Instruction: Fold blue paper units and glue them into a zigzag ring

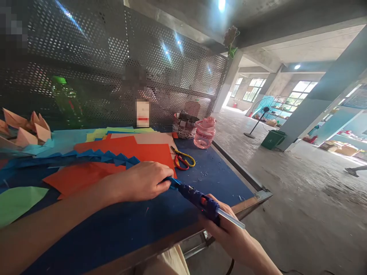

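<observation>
My left hand (143, 181) presses on the end of a pleated blue paper strip (97, 157), which lies across orange paper sheets (137, 151). My right hand (226, 233) grips a blue hot glue gun (197, 200), with a clear glue stick (231, 213) jutting from its back. The gun's nozzle points at my left fingertips, and the contact point is partly hidden. Red-and-yellow-handled scissors (182, 158) lie beyond my left hand. Folded paper boats (25, 128) sit at the far left, and a green paper leaf (17, 204) lies near my left forearm.
A dark blue mat (114, 225) covers the table, with paper scraps near its right side. A woven cup (185, 126) and pink plastic container (204, 133) stand before a perforated metal screen (172, 65). The table edge (237, 170) borders a concrete floor (301, 206) at right.
</observation>
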A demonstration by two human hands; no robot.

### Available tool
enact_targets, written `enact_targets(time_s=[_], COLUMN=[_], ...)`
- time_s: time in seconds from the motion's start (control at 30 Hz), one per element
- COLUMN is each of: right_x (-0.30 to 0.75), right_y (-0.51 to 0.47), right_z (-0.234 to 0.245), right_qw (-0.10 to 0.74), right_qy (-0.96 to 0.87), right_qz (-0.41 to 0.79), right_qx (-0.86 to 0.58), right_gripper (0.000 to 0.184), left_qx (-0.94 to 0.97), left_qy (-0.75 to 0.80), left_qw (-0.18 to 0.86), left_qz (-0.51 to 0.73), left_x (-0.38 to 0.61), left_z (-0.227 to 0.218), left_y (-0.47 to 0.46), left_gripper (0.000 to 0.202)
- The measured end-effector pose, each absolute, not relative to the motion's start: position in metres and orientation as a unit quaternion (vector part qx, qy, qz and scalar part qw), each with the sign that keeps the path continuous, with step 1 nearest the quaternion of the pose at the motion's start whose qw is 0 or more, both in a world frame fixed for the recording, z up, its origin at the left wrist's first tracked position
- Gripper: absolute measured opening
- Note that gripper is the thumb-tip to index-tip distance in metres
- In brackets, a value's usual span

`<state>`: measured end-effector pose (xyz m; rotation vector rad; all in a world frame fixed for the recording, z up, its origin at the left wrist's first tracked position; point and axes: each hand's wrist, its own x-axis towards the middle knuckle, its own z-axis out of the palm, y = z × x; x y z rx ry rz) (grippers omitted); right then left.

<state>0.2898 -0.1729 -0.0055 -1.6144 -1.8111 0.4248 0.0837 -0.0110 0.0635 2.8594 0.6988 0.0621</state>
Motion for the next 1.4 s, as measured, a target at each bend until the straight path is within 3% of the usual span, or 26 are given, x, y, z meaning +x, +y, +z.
enact_targets(time_s=[0.6, 0.87, 1.4], right_x=[0.286, 0.287, 0.2881], right_y=[-0.1757, -0.1762, -0.1817], right_z=[-0.0072, -0.0044, -0.0071], right_qw=[0.354, 0.313, 0.369], right_qy=[-0.688, -0.688, -0.658], right_qz=[0.147, 0.163, 0.136], right_qx=[-0.616, -0.635, -0.643], right_gripper=[0.013, 0.013, 0.017], left_qx=[0.967, 0.965, 0.966], left_qy=[0.231, 0.237, 0.241], left_qw=[0.103, 0.106, 0.093], left_qz=[0.026, 0.03, 0.031], left_x=[0.0832, 0.0821, 0.0794], left_z=[0.0606, 0.0626, 0.0606], left_y=[-0.0093, -0.0073, -0.0022], left_gripper=[0.02, 0.021, 0.022])
